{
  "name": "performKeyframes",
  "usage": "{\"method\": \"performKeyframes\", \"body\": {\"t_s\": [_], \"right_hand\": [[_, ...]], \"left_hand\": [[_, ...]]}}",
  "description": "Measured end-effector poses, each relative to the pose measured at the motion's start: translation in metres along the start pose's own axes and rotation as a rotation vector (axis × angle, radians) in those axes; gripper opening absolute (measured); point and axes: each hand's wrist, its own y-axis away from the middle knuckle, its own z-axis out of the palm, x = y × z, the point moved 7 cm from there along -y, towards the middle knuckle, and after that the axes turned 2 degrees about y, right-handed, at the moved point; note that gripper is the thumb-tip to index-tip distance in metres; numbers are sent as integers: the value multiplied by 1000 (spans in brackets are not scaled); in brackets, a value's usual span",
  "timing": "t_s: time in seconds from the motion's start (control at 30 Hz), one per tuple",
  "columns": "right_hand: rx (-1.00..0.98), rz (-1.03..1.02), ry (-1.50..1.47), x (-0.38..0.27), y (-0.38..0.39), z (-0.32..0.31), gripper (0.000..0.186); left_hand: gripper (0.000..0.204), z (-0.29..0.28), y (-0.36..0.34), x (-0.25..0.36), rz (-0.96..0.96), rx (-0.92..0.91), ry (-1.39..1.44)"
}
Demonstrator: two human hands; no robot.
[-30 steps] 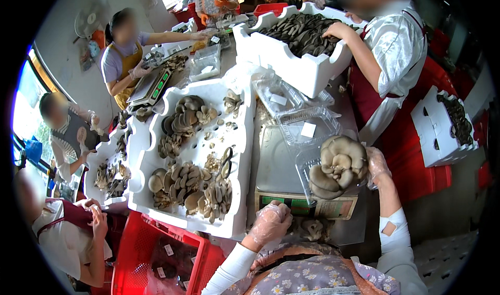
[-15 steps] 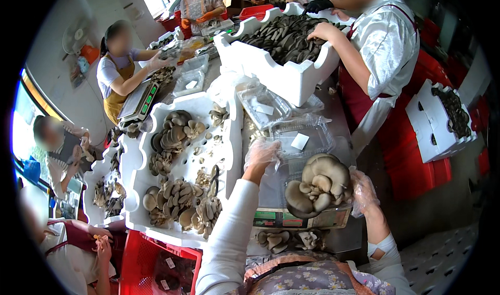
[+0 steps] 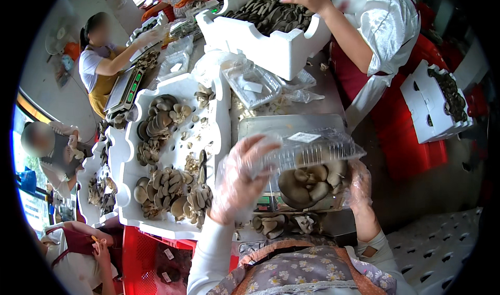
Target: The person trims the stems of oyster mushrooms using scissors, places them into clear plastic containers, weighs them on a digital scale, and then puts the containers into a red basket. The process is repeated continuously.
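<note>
A large grey-brown mushroom cluster lies in a clear plastic clamshell box over a steel scale. My left hand, in a thin plastic glove and blurred, is closed on the box's lid, which is half folded over the mushrooms and carries a white label. My gloved right hand holds the right side of the box beside the cluster. Loose mushroom pieces lie below the scale near my apron. Left of my hands stands a white foam crate with several mushroom clusters in it.
Ahead are a full foam crate, empty clamshells and another scale. A worker reaches into the full crate; several others work along the left and back. A red basket is below left, a foam crate on red crates at right.
My left hand has risen from the scale's front and swung the lid over toward the mushrooms. The cluster sits slightly further left. The co-worker at right has lifted a hand higher over the crate.
</note>
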Motion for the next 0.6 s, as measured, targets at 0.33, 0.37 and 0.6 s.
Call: {"method": "performKeyframes", "body": {"t_s": [0.33,0.37,0.6], "right_hand": [[-94,60,28,-18,6,-2,62],[-133,56,32,-25,8,3,66],[-245,134,155,-39,12,-7,67]], "left_hand": [[90,60,77,4,136,86,-192],[97,64,77,5,161,99,-189],[92,70,69,1,213,225,-161]]}}
